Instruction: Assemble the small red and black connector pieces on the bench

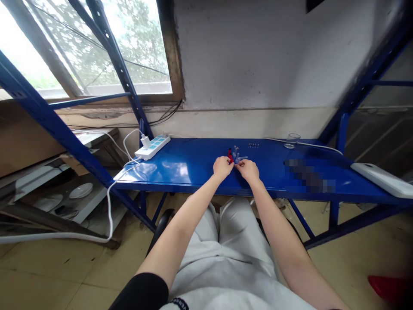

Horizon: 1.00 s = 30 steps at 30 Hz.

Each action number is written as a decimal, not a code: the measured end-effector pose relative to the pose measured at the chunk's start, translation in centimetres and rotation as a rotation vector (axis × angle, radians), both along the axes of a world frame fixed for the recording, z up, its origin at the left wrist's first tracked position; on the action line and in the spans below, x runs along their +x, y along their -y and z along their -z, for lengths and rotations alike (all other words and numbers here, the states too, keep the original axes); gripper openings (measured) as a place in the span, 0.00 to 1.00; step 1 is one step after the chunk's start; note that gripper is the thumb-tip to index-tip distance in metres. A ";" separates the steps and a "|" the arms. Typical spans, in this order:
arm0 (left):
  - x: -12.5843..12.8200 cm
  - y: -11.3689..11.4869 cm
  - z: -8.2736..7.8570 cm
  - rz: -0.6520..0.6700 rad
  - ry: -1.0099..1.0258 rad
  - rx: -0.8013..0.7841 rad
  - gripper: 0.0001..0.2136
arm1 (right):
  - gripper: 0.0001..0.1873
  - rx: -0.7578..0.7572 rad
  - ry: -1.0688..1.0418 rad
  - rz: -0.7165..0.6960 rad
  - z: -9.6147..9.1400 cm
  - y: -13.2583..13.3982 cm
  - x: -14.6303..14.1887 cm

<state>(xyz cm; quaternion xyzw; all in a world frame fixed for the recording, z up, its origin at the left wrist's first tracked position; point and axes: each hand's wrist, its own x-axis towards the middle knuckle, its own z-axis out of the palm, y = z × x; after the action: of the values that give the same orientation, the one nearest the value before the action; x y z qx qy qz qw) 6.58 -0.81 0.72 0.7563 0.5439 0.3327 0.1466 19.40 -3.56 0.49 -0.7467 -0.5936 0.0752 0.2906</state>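
Observation:
Over the front middle of the blue table, my left hand is closed, its fingers pinching a small red piece. Just to the right, my right hand is also closed, fingertips pressed together close to the left ones; what they grip is too small to make out. Between and behind the fingertips stand small clear, bluish plastic-like pieces, whose kind I cannot tell. Farther back lies a row of several tiny metallic-looking pieces.
A white power strip with a plug and cable lies at the table's left end. At the right are a clear glass, a blurred-out dark item and a white flat object. Blue frame posts rise at both ends.

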 end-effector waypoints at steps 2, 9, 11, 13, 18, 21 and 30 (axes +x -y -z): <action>0.2 -0.2 0.3 -0.012 -0.046 0.012 0.07 | 0.12 -0.003 0.015 0.015 0.3 -0.1 -0.1; -0.1 0.0 0.7 -0.038 -0.050 0.056 0.07 | 0.12 0.010 0.028 0.002 0.4 0.3 -0.2; -0.6 0.5 0.7 -0.011 -0.026 0.100 0.08 | 0.12 0.009 0.015 -0.003 0.3 0.4 -0.2; -1.1 1.2 0.5 0.046 -0.025 0.168 0.09 | 0.12 0.009 0.010 -0.007 0.3 0.5 -0.2; -1.9 2.4 0.0 0.157 -0.182 0.319 0.17 | 0.11 0.020 0.019 -0.004 0.6 0.5 -0.2; -1.8 2.6 -0.3 0.180 -0.294 0.336 0.20 | 0.10 0.019 0.018 -0.005 0.6 0.5 -0.2; -2.1 1.9 -0.6 0.199 -0.318 0.292 0.16 | 0.09 0.049 -0.002 -0.025 0.6 0.6 -0.3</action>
<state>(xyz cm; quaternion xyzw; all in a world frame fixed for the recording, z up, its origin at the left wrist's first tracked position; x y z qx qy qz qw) 4.45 -2.69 1.30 0.8622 0.4290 0.2686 -0.0197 19.13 -4.18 -0.16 -0.7317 -0.6045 0.0649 0.3082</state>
